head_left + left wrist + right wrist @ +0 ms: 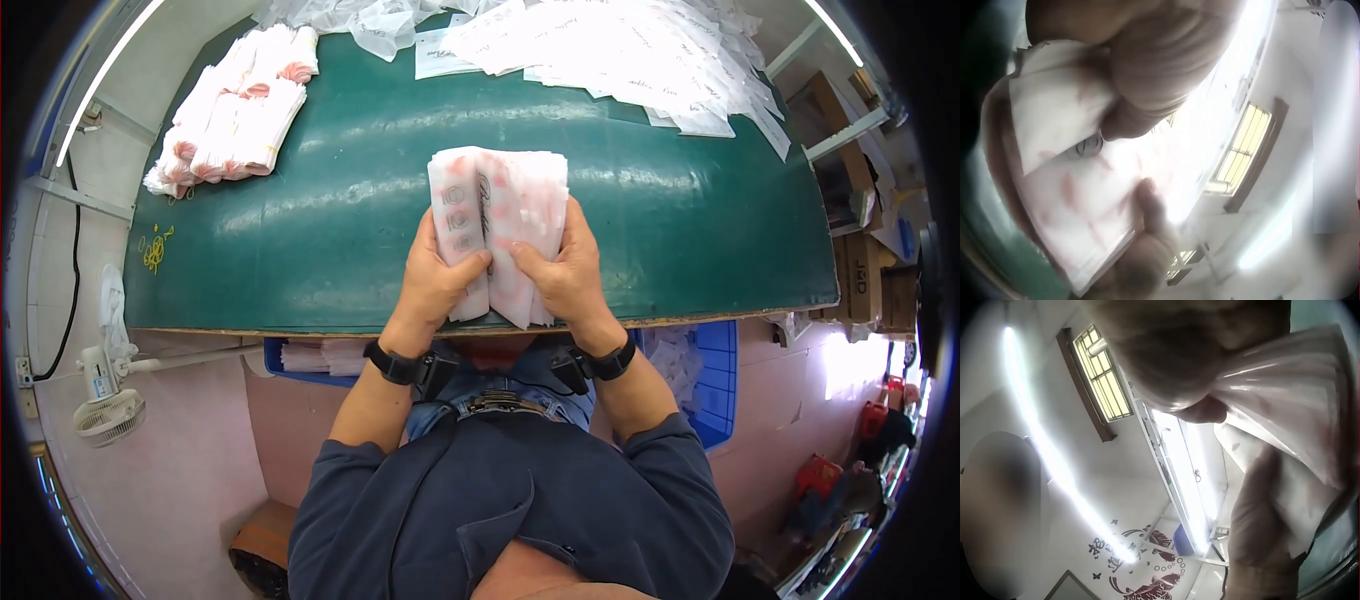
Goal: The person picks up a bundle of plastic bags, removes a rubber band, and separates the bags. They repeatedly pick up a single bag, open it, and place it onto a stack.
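Observation:
In the head view, both hands hold a stack of thin, translucent white printed plastic bags (530, 200) over the near edge of the green table. Pink patches and black lettering show on them. The left hand (436, 275) grips the left side, its thumb across the front face. On the right side, the right hand (568, 270) grips with its thumb on the front too. The stack bends along the middle, and its right part shows many layered edges. Close up in the right wrist view, the layered bags (1291, 394) fan out from the right hand.
Bundled white bags (235, 115) with pinkish ends lie at the table's (350, 230) back left. A broad heap of loose printed bags (640, 60) covers its back right. Yellow rubber bands (154, 250) lie at the left edge. Below the table are blue crates (715, 390) holding bags.

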The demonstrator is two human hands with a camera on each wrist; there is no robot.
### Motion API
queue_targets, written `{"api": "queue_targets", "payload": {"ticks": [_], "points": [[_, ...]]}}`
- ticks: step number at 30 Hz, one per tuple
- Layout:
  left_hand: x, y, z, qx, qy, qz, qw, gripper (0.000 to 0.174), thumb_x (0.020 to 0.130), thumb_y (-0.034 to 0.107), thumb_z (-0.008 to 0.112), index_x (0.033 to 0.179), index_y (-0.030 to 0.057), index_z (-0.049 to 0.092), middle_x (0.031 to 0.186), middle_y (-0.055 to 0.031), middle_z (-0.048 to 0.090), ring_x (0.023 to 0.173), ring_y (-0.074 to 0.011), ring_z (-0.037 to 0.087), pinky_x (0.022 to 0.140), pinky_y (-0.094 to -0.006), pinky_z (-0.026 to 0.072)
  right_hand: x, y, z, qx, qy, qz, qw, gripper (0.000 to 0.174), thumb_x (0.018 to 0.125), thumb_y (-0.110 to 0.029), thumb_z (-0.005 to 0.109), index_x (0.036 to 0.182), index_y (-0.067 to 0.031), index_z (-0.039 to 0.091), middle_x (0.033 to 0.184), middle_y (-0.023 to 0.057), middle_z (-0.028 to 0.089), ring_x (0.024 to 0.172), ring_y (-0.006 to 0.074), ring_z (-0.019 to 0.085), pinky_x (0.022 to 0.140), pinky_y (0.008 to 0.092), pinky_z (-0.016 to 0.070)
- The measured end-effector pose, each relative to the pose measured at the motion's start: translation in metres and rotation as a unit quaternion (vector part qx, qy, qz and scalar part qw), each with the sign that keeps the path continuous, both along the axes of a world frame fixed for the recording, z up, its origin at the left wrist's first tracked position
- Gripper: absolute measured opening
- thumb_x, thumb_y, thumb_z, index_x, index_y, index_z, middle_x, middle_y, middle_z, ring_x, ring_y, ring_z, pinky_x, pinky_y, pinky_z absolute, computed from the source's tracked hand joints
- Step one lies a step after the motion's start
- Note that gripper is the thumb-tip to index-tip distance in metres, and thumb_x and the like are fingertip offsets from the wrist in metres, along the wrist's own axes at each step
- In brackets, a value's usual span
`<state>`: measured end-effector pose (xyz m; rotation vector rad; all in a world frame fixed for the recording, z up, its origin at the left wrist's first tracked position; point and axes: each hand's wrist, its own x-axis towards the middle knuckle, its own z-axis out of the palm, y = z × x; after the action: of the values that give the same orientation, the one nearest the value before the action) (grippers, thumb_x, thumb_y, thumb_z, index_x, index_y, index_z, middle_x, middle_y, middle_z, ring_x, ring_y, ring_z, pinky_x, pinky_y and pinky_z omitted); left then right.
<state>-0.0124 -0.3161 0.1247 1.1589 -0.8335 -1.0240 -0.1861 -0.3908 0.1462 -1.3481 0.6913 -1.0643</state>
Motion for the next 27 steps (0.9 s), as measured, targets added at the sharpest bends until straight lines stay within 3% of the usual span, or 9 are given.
{"api": "queue_targets", "payload": {"ticks": [2,6,11,15,18,23,24,26,27], "points": [[0.011,0.003,0.007,0.035,0.124,-0.037,0.991,0.074,0.086,0.010,0.087,0.151,0.0013,0.052,0.137,-0.0106,0.069,0.121,-0.0227,0.070,0.106,-0.0395,0.0571,-0.006,-0.007,0.004,0.045,-0.032,0.029,0.998,0.060,0.090,0.002,0.074,0.146,0.0016,0.053,0.135,0.0129,0.068,0.120,0.0204,0.069,0.104,0.0379,0.0573],[0.019,0.016,0.018,0.027,0.265,-0.115,0.957,0.069,0.087,0.006,0.086,0.148,0.0007,0.054,0.135,-0.0113,0.071,0.120,-0.0220,0.072,0.105,-0.0393,0.0582,-0.019,-0.020,0.002,0.156,-0.096,0.087,0.979,0.063,0.088,0.001,0.077,0.146,0.0019,0.052,0.134,0.0143,0.070,0.119,0.0239,0.071,0.104,0.0409,0.0595],[0.009,0.020,0.012,0.002,0.328,-0.175,0.928,0.067,0.087,0.004,0.086,0.146,0.0000,0.056,0.136,-0.0124,0.072,0.119,-0.0230,0.072,0.105,-0.0394,0.0586,-0.023,-0.012,-0.003,0.269,-0.155,0.153,0.938,0.067,0.086,-0.002,0.081,0.147,0.0026,0.053,0.134,0.0144,0.070,0.117,0.0252,0.073,0.103,0.0410,0.0598],[0.003,0.015,0.010,-0.043,0.351,-0.168,0.920,0.071,0.087,0.014,0.090,0.147,0.0006,0.056,0.133,-0.0113,0.073,0.118,-0.0229,0.072,0.103,-0.0391,0.0594,-0.024,-0.003,0.006,0.324,-0.230,0.181,0.900,0.067,0.085,-0.005,0.082,0.146,0.0029,0.055,0.134,0.0148,0.071,0.116,0.0248,0.073,0.102,0.0402,0.0598],[0.004,0.015,0.008,0.016,0.198,-0.098,0.975,0.077,0.086,0.026,0.094,0.148,0.0005,0.055,0.137,-0.0112,0.070,0.123,-0.0223,0.070,0.105,-0.0388,0.0575,-0.035,-0.002,0.011,0.320,-0.231,0.185,0.900,0.068,0.086,-0.006,0.082,0.147,0.0036,0.054,0.135,0.0165,0.070,0.118,0.0264,0.072,0.103,0.0416,0.0596],[0.003,0.023,0.000,0.015,0.145,-0.071,0.987,0.091,0.084,0.038,0.095,0.154,-0.0002,0.050,0.143,-0.0144,0.066,0.131,-0.0254,0.065,0.110,-0.0421,0.0538,-0.048,-0.011,0.030,0.257,-0.108,0.169,0.945,0.068,0.087,-0.009,0.081,0.148,0.0047,0.054,0.135,0.0182,0.070,0.122,0.0283,0.071,0.106,0.0440,0.0580],[0.012,0.021,0.004,0.000,0.030,0.001,1.000,0.095,0.084,0.038,0.096,0.156,-0.0005,0.047,0.144,-0.0154,0.065,0.132,-0.0269,0.064,0.111,-0.0427,0.0524,-0.051,-0.016,0.037,0.239,-0.065,0.155,0.956,0.067,0.087,-0.010,0.081,0.147,0.0047,0.055,0.134,0.0178,0.071,0.123,0.0279,0.071,0.106,0.0438,0.0575],[0.027,0.018,0.016,-0.026,-0.196,0.141,0.970,0.102,0.083,0.039,0.096,0.159,-0.0009,0.043,0.147,-0.0176,0.063,0.135,-0.0299,0.061,0.113,-0.0440,0.0498,-0.055,-0.026,0.051,0.173,-0.013,0.157,0.972,0.066,0.087,-0.010,0.081,0.147,0.0039,0.057,0.134,0.0169,0.071,0.122,0.0272,0.071,0.106,0.0431,0.0574],[0.030,0.016,0.039,-0.027,-0.197,0.141,0.970,0.102,0.083,0.039,0.096,0.159,-0.0009,0.043,0.147,-0.0176,0.063,0.135,-0.0299,0.061,0.113,-0.0440,0.0498,-0.055,-0.029,0.058,0.110,0.040,0.159,0.980,0.064,0.087,-0.010,0.080,0.146,0.0030,0.058,0.133,0.0159,0.072,0.121,0.0266,0.071,0.105,0.0423,0.0573]]}}
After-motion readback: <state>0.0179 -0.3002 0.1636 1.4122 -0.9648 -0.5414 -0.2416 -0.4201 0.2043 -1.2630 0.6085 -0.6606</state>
